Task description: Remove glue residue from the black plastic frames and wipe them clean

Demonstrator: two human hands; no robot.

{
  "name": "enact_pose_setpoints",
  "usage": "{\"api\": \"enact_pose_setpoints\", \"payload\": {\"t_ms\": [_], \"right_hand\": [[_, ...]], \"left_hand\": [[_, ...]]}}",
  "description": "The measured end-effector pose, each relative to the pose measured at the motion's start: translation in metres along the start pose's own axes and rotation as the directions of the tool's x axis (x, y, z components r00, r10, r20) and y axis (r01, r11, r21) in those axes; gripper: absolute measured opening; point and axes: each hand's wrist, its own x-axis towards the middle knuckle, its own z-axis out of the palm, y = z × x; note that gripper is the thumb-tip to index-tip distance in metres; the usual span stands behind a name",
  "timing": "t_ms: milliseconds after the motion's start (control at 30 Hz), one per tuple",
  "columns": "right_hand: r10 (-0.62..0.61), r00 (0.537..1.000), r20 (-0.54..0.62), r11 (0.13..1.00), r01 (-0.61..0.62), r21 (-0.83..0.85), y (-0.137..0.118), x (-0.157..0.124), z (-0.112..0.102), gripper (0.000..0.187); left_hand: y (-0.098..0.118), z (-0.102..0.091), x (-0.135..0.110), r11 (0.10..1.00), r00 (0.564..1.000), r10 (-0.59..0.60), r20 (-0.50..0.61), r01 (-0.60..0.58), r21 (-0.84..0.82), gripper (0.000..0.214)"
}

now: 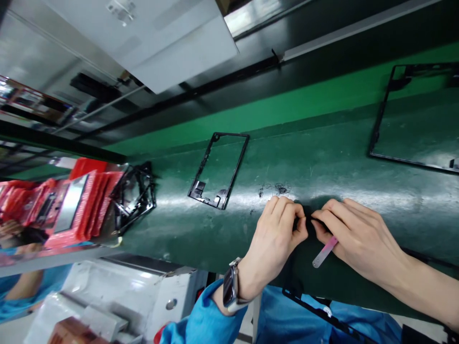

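My left hand [276, 234], with a watch on its wrist, is closed, thumb and forefinger pinched on the dark edge of a thin black frame [324, 313]. That frame hangs over the near edge of the bench, partly hidden by both hands. Close beside it, my right hand [353, 234] is also closed, with its fingertips at the same dark edge. A slim pink tool with a rounded silvery end [324, 252] sticks out below its fingers; the working end is hidden. Small black shavings [282, 188] lie on the green bench just beyond my left hand.
One black rectangular frame [233, 177] lies on the green bench [172, 239] at centre left, and a larger one [376, 129] at right. Stacked frames [138, 191] stand beside red bubble-wrapped packs [95, 205]. At far left, another person's hand [10, 229] shows. White boxes [118, 291] sit below.
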Motion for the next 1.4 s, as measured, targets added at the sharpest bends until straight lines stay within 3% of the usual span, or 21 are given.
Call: {"api": "enact_pose_setpoints", "payload": {"t_ms": [267,500,933,1167,1267,1333,1400], "right_hand": [[0.005,1.000,0.011,1.000,-0.005,0.009,-0.001,0.001,-0.001,0.015],[-0.025,0.999,-0.026,1.000,0.025,0.007,-0.003,0.003,-0.005,0.008],[-0.066,0.996,-0.057,0.997,0.064,-0.038,-0.004,0.004,-0.006,0.005],[-0.052,0.998,-0.044,0.998,0.051,-0.041,-0.005,0.003,-0.007,0.006],[0.012,0.999,-0.045,1.000,-0.013,-0.021,-0.004,0.001,-0.004,0.006],[0.109,0.994,-0.012,0.994,-0.108,0.029,-0.001,0.000,-0.003,0.005],[0.215,0.975,0.057,0.971,-0.220,0.098,0.004,0.000,-0.006,0.001]], "left_hand": [[-0.013,-0.009,-0.006,0.979,0.994,-0.105,0.001,0.104,-0.173,0.015],[-0.012,-0.009,-0.013,0.875,0.958,-0.281,0.058,0.280,-0.395,0.013],[-0.012,-0.013,-0.008,0.869,0.965,-0.258,0.045,0.252,-0.425,0.008],[-0.006,-0.023,-0.017,0.888,0.968,-0.247,0.040,0.243,-0.391,0.010],[0.001,-0.019,-0.024,0.866,0.951,-0.283,0.129,0.311,-0.391,0.026],[0.004,-0.011,-0.026,0.841,0.936,-0.314,0.160,0.353,-0.410,0.022],[0.005,-0.002,-0.024,0.848,0.935,-0.332,0.125,0.354,-0.394,0.012]]}}
